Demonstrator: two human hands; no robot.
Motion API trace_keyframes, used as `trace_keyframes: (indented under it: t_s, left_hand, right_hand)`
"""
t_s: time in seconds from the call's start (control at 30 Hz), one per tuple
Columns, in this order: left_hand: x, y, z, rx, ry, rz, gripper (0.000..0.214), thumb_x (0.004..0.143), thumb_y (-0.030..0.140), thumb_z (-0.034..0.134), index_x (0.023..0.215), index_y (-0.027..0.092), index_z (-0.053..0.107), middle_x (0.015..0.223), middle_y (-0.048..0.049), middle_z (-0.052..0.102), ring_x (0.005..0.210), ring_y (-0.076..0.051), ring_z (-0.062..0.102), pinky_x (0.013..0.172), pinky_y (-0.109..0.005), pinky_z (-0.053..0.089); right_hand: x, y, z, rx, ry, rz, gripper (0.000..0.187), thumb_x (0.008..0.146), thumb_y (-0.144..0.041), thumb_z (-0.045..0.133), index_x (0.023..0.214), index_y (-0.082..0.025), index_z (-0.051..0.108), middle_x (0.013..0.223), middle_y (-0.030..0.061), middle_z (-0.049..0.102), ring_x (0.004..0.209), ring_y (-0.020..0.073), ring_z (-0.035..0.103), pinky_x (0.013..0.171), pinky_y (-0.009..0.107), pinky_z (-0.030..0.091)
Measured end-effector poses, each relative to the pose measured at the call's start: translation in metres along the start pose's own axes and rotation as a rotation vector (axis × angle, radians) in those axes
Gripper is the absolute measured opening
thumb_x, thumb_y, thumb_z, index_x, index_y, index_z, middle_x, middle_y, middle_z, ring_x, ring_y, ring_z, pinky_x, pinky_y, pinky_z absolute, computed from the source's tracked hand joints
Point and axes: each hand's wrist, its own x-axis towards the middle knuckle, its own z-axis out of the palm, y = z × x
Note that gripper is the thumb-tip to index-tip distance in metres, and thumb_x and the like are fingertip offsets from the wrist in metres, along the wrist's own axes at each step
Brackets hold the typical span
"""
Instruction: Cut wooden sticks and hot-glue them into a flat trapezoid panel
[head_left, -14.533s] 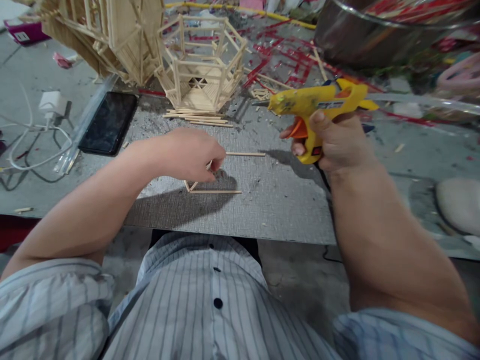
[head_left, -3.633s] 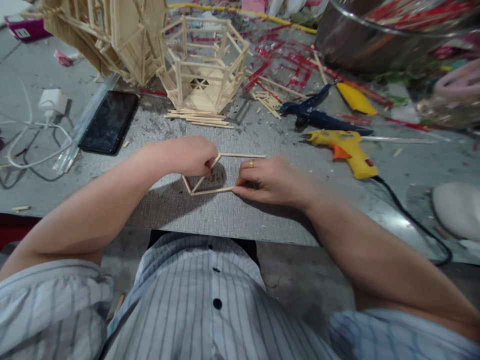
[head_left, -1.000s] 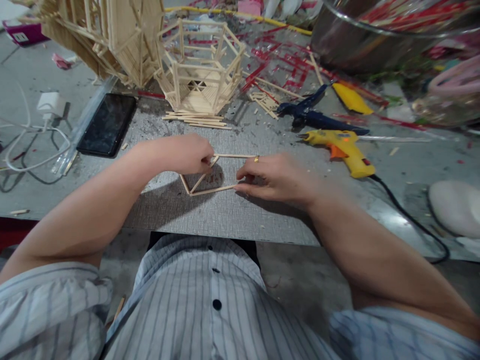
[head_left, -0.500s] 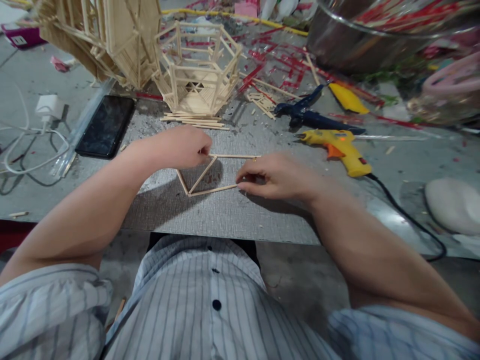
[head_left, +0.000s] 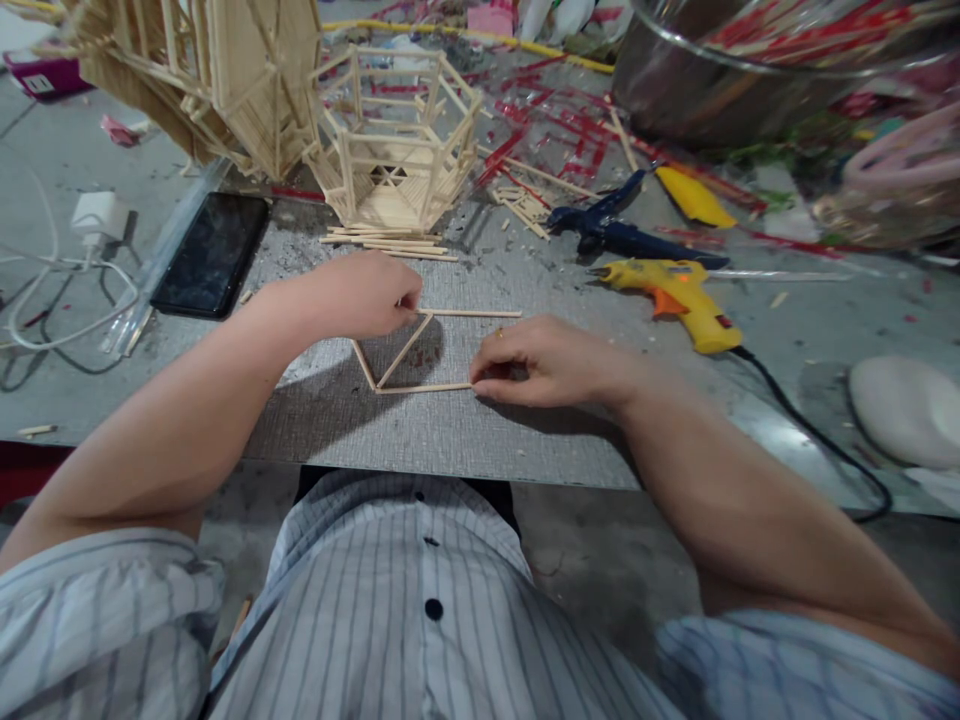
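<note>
Thin wooden sticks form a flat frame (head_left: 406, 352) on the grey table, with one slanting stick inside it. My left hand (head_left: 375, 292) is closed at the frame's upper left corner, its fingertips pressed on the left end of the upper stick (head_left: 472, 314); the hand hides that corner. Between thumb and fingers, my right hand (head_left: 517, 365) pinches the right end of the lower stick (head_left: 427, 388). The upper stick's right end lies free, just beyond my right hand's knuckles. A small bundle of sticks (head_left: 390, 240) lies behind my left hand.
Behind stand a six-sided stick frame (head_left: 397, 190) and a larger stick structure (head_left: 255, 80). A yellow glue gun (head_left: 675, 290) and a dark blue glue gun (head_left: 622, 235) lie to the right. On the left are a phone (head_left: 212, 252) and a white charger (head_left: 100, 215).
My right hand has moved slightly toward me, swinging the right end of the lower stick the same way, so the stick lies nearly level. My left hand stays in place.
</note>
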Motion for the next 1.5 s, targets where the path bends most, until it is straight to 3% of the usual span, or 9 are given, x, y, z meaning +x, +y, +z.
trace_keyframes:
  t_s: [0.23,0.47,0.67,0.77,0.87,1.03,1.2,1.37,1.5]
  left_hand:
    - [-0.003,0.002,-0.001,0.019,-0.023,-0.062,0.037,0.094,0.03,0.044,0.113,0.018,0.074,0.099,-0.0079,0.074,0.087,-0.019,0.063,0.073,-0.027,0.043]
    - [0.003,-0.002,0.004,0.029,0.067,-0.074,0.032,0.089,0.024,0.048,0.104,0.02,0.075,0.092,-0.0041,0.074,0.092,-0.02,0.067,0.081,-0.029,0.05]
    - [0.007,-0.015,0.006,0.024,0.269,-0.175,0.036,0.088,0.019,0.046,0.11,0.02,0.074,0.107,-0.0062,0.075,0.104,-0.024,0.067,0.086,-0.034,0.051]
    - [0.007,-0.025,0.005,0.025,0.294,-0.196,0.042,0.09,0.016,0.04,0.117,0.014,0.073,0.121,-0.0125,0.072,0.111,-0.026,0.064,0.089,-0.039,0.051]
    - [0.011,-0.034,0.008,0.032,0.279,-0.155,0.045,0.092,0.016,0.039,0.124,0.011,0.07,0.126,-0.0125,0.071,0.114,-0.022,0.062,0.099,-0.038,0.049]
    - [0.024,-0.045,0.017,0.045,0.279,-0.165,0.044,0.091,0.014,0.044,0.125,0.013,0.071,0.126,-0.0137,0.071,0.118,-0.026,0.065,0.1,-0.037,0.05]
    - [0.028,-0.047,0.02,0.042,0.275,-0.176,0.043,0.09,0.012,0.044,0.123,0.016,0.072,0.122,-0.0118,0.073,0.119,-0.026,0.066,0.101,-0.037,0.049]
    - [0.028,-0.047,0.021,0.077,0.254,-0.148,0.044,0.09,0.013,0.044,0.124,0.014,0.072,0.124,-0.0144,0.072,0.121,-0.028,0.065,0.103,-0.039,0.049]
    - [0.026,-0.048,0.021,0.069,0.263,-0.132,0.045,0.09,0.013,0.044,0.125,0.013,0.071,0.125,-0.0166,0.072,0.12,-0.028,0.065,0.102,-0.04,0.05]
  right_hand:
    - [0.0,-0.001,0.0,0.05,-0.037,-0.025,0.022,0.087,-0.03,0.059,0.086,-0.017,0.076,0.074,0.0049,0.072,0.066,0.0137,0.061,0.064,0.026,0.039]
    - [0.001,-0.001,-0.001,0.093,-0.037,0.02,0.022,0.086,-0.032,0.058,0.087,-0.018,0.076,0.075,0.005,0.071,0.067,0.0147,0.061,0.065,0.027,0.041]
    - [0.003,0.005,-0.004,0.072,0.171,0.224,0.026,0.089,-0.036,0.056,0.091,-0.019,0.076,0.079,0.0068,0.072,0.07,0.0179,0.062,0.068,0.031,0.044]
    - [0.01,0.012,-0.011,-0.068,0.289,0.284,0.026,0.09,-0.034,0.056,0.095,-0.019,0.076,0.086,0.0084,0.073,0.076,0.0196,0.063,0.069,0.032,0.043]
    - [0.027,0.019,-0.022,-0.26,0.324,0.296,0.026,0.091,-0.031,0.055,0.1,-0.019,0.077,0.096,0.0094,0.074,0.086,0.0219,0.063,0.073,0.033,0.043]
    - [0.072,0.024,-0.035,-0.445,0.252,0.417,0.03,0.095,-0.028,0.051,0.109,-0.021,0.076,0.112,0.0111,0.073,0.106,0.0281,0.063,0.082,0.037,0.044]
    - [0.103,0.015,-0.034,-0.574,0.127,0.515,0.034,0.096,-0.023,0.048,0.115,-0.018,0.075,0.117,0.0144,0.073,0.103,0.0285,0.066,0.081,0.038,0.045]
    - [0.109,0.008,-0.036,-0.594,0.08,0.536,0.033,0.095,-0.017,0.047,0.113,-0.013,0.074,0.115,0.0179,0.073,0.1,0.0249,0.066,0.081,0.036,0.043]
    - [0.094,0.005,-0.043,-0.587,0.106,0.517,0.024,0.09,-0.02,0.054,0.1,-0.017,0.075,0.105,0.0165,0.074,0.097,0.0282,0.066,0.08,0.037,0.043]
